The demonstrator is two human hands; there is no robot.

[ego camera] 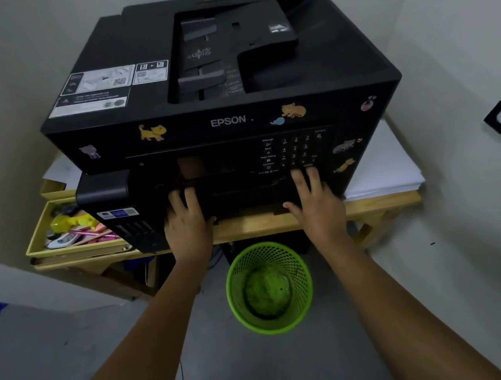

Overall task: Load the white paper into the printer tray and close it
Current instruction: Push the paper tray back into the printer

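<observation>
Neither grip holds anything: your left hand [186, 223] and your right hand [316, 203] both lie flat and spread against the lower front of the printer [222, 100], fingers pointing up and away from you. Your left fingers rest near the middle of the dark front, beside the slot; your right fingers reach to just under the number keypad [296, 151]. The tray area between your hands is too dark to tell whether it stands pushed in or out.

The printer is black, with cartoon animal stickers along its front band, and it sits on a wooden desk [246, 224]. White paper [384, 167] lies in a stack on the desk just to the right of the printer, apart from your right hand. To the left, a yellow tray [38, 241] holds pens and small bits. On the floor below, between your forearms, stands a green mesh wastebasket [269, 289].
</observation>
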